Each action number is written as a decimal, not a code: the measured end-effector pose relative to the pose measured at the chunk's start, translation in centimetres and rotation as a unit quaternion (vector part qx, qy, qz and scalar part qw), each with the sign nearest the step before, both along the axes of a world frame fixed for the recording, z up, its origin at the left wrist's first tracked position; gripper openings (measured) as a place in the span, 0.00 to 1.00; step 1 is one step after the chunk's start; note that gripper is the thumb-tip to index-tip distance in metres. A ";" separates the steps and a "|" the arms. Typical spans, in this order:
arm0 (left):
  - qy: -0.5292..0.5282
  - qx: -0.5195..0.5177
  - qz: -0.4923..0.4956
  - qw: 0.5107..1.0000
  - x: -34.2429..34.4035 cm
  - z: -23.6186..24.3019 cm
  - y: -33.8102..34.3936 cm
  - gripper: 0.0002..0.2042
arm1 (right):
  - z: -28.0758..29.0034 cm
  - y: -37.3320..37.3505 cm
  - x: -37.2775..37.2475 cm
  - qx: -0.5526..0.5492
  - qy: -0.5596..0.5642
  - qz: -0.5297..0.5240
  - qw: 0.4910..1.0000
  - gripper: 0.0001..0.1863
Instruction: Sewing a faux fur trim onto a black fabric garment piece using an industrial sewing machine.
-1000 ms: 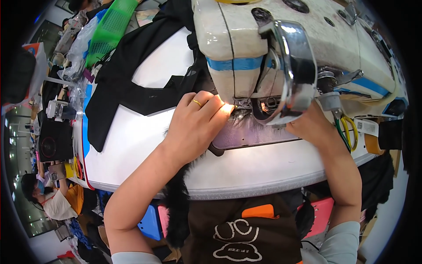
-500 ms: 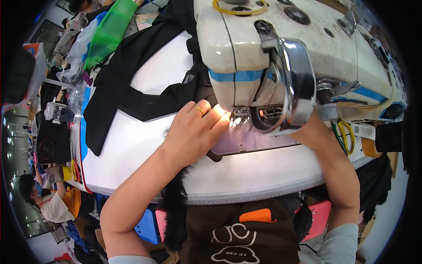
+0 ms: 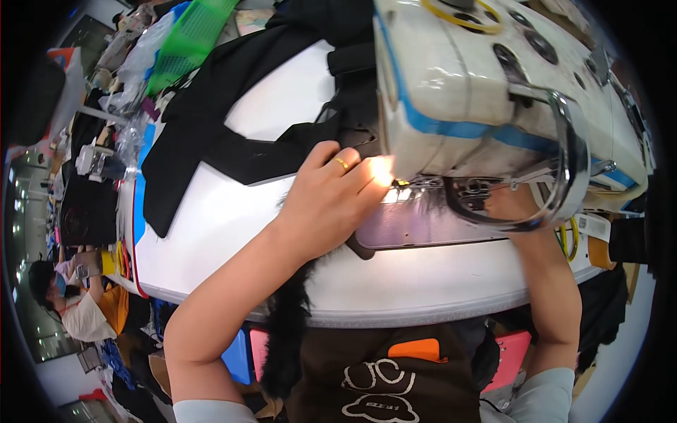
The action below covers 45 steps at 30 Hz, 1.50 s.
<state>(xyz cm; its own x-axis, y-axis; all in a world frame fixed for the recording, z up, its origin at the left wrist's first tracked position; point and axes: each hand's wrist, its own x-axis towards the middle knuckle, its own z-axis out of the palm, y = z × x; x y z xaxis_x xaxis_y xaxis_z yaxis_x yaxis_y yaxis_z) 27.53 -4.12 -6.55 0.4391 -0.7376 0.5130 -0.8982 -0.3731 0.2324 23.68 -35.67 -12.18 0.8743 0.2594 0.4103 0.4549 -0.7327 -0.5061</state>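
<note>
My left hand (image 3: 333,199), with a ring on one finger, is closed at the needle area of a white sewing machine (image 3: 451,84). Its fingertips press a black fur strip (image 3: 288,331), which runs under the wrist and hangs over the table edge. Dark hairs of fur also show beside the lit presser foot (image 3: 416,185). Behind the curved chrome guard (image 3: 575,141) is my right hand (image 3: 513,204), partly covered; its fingers look curled, and what they hold is hidden. Black fabric (image 3: 247,156) with angular cut edges lies on the white table left of the machine.
A green plastic basket (image 3: 190,46) stands at the far left beside clear plastic bags. The table's curved front edge (image 3: 409,317) lies before my apron (image 3: 388,352). Another person (image 3: 77,303) sits at the far left. Yellow and green cables (image 3: 570,240) hang at the right.
The view has shifted, so the machine appears farther right and tilted. My right hand, mostly covered before, now shows through the chrome guard. My left hand stays by the needle area.
</note>
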 end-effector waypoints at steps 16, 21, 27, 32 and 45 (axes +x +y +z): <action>-0.082 -0.023 0.039 0.996 0.1 -1.5 0.5 0.07 | 4.0 3.7 -1.6 -0.223 -0.071 0.040 0.971 0.17; -0.066 0.032 0.106 0.992 -0.9 0.1 3.0 0.05 | 5.9 4.2 -1.3 -0.249 -0.146 0.084 0.954 0.20; -0.088 0.200 0.058 0.974 -4.1 1.7 3.5 0.07 | 5.6 2.1 -1.3 -0.191 0.044 0.047 0.980 0.12; -0.103 0.140 0.087 0.981 -3.5 1.2 2.9 0.17 | 6.5 5.5 -2.3 -0.178 0.065 0.067 0.980 0.17; -0.071 0.113 0.031 0.991 -3.0 1.1 2.0 0.23 | 6.0 5.2 -1.2 -0.177 -0.050 0.133 0.974 0.32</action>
<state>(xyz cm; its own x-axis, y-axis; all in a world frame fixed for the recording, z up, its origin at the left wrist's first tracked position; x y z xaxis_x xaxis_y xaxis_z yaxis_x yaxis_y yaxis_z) 24.53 -2.15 -5.47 0.4218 -0.8152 0.3970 -0.8899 -0.4561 0.0089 22.47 -30.45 -6.20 0.7171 0.6118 0.3339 0.6866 -0.7025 -0.1873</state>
